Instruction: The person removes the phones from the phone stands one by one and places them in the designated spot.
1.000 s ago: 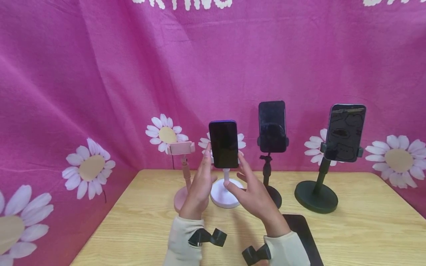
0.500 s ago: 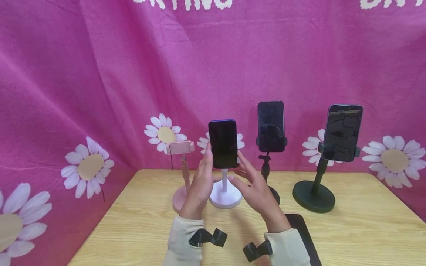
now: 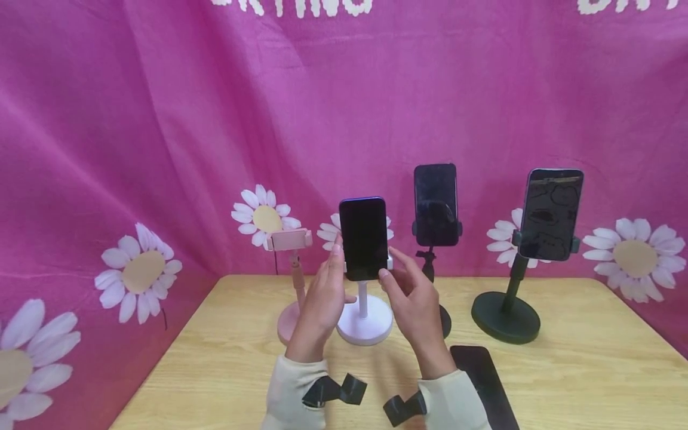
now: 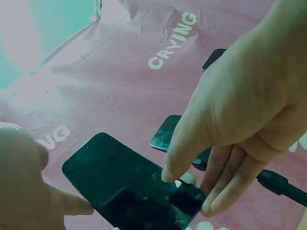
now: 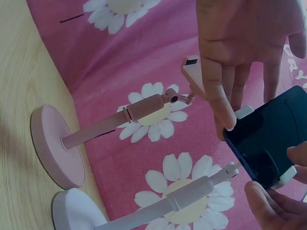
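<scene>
Soft, even light in the head view leaves a faint shadow on the wooden desk [image 3: 188, 370], away from its back edge. The left wrist view is green-tinted, with glare beyond the backdrop [image 4: 120, 72] and reflections on the handled phone [image 4: 122, 172]; the right wrist view is dimmer.

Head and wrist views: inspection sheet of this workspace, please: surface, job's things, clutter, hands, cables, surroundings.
Surface: pale wood-grain table.
Job's things: black-screened, blue-rimmed phone between the clamp jaws of a white, round-based stand.
Clutter: pink, round-based stand, no phone; black stand and dark green stand holding dark phones; flat black device.
Hands: left hand along the phone's left edge; right hand, thumb and finger about its lower right corner.
Cables: nothing seen.
Surroundings: magenta cloth with white daisies and lettering.
</scene>
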`<state>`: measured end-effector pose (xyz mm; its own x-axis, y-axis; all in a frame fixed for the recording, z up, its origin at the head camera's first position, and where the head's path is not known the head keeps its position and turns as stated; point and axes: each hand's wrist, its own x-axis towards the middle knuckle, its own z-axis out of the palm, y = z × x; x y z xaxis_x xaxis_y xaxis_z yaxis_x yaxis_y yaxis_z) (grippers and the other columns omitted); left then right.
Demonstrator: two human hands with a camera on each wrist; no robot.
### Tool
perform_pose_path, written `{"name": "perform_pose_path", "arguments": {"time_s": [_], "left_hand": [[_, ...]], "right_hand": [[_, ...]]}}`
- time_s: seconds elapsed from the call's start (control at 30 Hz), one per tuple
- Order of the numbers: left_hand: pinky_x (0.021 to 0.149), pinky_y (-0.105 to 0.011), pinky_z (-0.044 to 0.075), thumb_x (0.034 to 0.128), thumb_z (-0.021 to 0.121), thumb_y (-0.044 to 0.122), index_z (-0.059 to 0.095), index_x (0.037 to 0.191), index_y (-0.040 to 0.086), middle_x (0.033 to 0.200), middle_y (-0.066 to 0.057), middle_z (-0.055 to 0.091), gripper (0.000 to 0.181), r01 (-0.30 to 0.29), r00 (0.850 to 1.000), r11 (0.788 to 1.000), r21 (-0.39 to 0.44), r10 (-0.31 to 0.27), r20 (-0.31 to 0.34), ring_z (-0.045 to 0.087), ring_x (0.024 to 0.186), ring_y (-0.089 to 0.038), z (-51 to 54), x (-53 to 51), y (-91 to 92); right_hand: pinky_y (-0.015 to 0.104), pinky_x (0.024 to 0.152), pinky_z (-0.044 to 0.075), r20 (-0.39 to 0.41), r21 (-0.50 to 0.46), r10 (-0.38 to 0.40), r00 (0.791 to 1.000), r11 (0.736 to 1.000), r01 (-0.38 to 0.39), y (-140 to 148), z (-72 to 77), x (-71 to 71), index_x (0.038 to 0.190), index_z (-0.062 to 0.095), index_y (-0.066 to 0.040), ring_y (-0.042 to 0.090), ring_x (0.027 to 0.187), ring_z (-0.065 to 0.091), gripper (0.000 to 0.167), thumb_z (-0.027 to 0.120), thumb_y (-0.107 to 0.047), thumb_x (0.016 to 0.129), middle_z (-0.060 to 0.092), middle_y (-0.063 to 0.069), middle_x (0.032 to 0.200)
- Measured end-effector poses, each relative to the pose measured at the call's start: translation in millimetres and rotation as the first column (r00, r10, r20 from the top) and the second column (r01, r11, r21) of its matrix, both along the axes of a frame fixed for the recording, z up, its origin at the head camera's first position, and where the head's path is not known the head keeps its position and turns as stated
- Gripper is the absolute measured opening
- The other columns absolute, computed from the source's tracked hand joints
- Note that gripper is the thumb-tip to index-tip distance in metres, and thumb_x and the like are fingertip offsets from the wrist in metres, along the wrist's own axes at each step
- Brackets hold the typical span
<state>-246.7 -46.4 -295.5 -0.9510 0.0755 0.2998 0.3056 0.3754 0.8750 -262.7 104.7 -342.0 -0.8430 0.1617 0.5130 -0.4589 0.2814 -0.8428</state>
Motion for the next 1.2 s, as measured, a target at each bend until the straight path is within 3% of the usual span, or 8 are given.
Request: {"name": "perform_pose_path", "arguments": {"time_s": [0.17, 0.33, 0.47, 0.6, 0.77, 0.9, 1.0, 1.2], "left_hand": [[0.089, -0.048, 0.049, 0.1034, 0.023, 0.049, 0.013, 0.155, 0.03, 0.156, -0.001, 0.029, 0.056, 0.043, 0.999, 0.999, -0.004, -0.043, -0.01, 0.059, 0.107, -0.027, -2.1, 3.2, -0.6], [0.075, -0.037, 0.055, 0.104, 0.026, 0.045, 0.013, 0.155, 0.029, 0.156, -0.003, 0.029, 0.055, 0.029, 0.999, 0.998, -0.052, -0.03, -0.013, 0.053, 0.117, -0.028, -3.1, 7.4, -1.3], [0.115, -0.046, 0.019, 0.1047, 0.027, 0.041, 0.018, 0.155, 0.021, 0.132, -0.008, 0.057, 0.055, -0.05, 0.996, 0.984, -0.172, 0.037, -0.079, 0.053, 0.122, -0.029, -0.1, 8.0, -0.8], [0.11, -0.052, -0.021, 0.1047, 0.035, 0.032, 0.028, 0.152, 0.012, 0.127, -0.008, 0.062, 0.052, -0.111, 0.982, 0.967, -0.23, 0.07, -0.178, 0.045, 0.133, -0.026, 3.9, 4.5, -0.7], [0.116, -0.052, 0.01, 0.1025, 0.045, 0.026, 0.047, 0.142, 0.009, 0.129, -0.011, 0.061, 0.043, -0.13, 0.967, 0.971, -0.2, 0.08, -0.241, 0.055, 0.123, -0.029, 4.2, 1.1, -3.6], [0.092, -0.045, 0.047, 0.1013, 0.049, 0.026, 0.066, 0.119, 0.007, 0.099, -0.009, 0.07, 0.031, -0.147, 0.962, 0.969, -0.199, 0.094, -0.255, 0.065, 0.094, -0.025, 2.2, 0.4, -5.7], [0.074, -0.038, 0.048, 0.101, 0.05, 0.025, 0.068, 0.102, 0.006, 0.071, -0.003, 0.06, 0.026, -0.158, 0.957, 0.963, -0.22, 0.094, -0.276, 0.058, 0.072, -0.02, 1.3, 0.0, -6.5], [0.064, -0.031, 0.046, 0.1002, 0.052, 0.026, 0.066, 0.104, 0.01, 0.059, 0.001, 0.048, 0.022, -0.137, 0.968, 0.957, -0.256, 0.074, -0.241, 0.051, 0.059, -0.015, 2.1, 3.4, -8.5]], "right_hand": [[0.033, 0.079, 0.056, -0.015, -0.009, -0.056, 0.998, 0.998, 0.056, -2.5, -4.2, 1.7, 0.13, 0.059, -0.022, 0.019, 0.084, 0.071, 0.039, 0.067, -0.022, 0.092, 0.071, 0.008, 0.101], [0.029, 0.071, 0.057, -0.013, -0.004, -0.089, 0.996, 0.996, 0.089, -4.0, -6.0, 3.6, 0.128, 0.061, -0.017, 0.022, 0.075, 0.071, 0.037, 0.067, -0.02, 0.092, 0.072, 0.009, 0.09], [0.028, 0.067, 0.057, 0.016, 0.035, -0.116, 0.993, 0.993, 0.115, -2.8, -1.4, 4.6, 0.126, 0.062, -0.014, 0.019, 0.069, 0.07, 0.035, 0.067, -0.022, 0.092, 0.072, 0.009, 0.088], [0.03, 0.066, 0.056, 0.041, 0.096, -0.12, 0.992, 0.989, 0.116, 0.3, 7.5, 5.8, 0.123, 0.062, -0.012, 0.019, 0.069, 0.068, 0.033, 0.066, -0.025, 0.093, 0.071, 0.008, 0.087], [0.033, 0.065, 0.053, 0.062, 0.176, -0.113, 0.992, 0.979, 0.1, 5.3, 15.8, 9.9, 0.124, 0.058, -0.013, 0.022, 0.071, 0.068, 0.032, 0.063, -0.025, 0.094, 0.07, 0.008, 0.087], [0.032, 0.065, 0.052, 0.083, 0.231, -0.095, 0.992, 0.97, 0.074, 7.9, 19.6, 16.8, 0.123, 0.056, -0.012, 0.022, 0.07, 0.065, 0.031, 0.063, -0.022, 0.095, 0.069, 0.008, 0.085], [0.031, 0.064, 0.052, 0.087, 0.268, -0.082, 0.993, 0.962, 0.056, 9.0, 22.9, 21.8, 0.122, 0.056, -0.011, 0.02, 0.069, 0.062, 0.031, 0.064, -0.019, 0.094, 0.068, 0.007, 0.084], [0.03, 0.062, 0.049, 0.132, 0.318, -0.046, 0.99, 0.948, 0.001, 12.2, 29.1, 28.3, 0.12, 0.055, -0.01, 0.019, 0.069, 0.059, 0.029, 0.064, -0.018, 0.093, 0.068, 0.006, 0.082]]}}
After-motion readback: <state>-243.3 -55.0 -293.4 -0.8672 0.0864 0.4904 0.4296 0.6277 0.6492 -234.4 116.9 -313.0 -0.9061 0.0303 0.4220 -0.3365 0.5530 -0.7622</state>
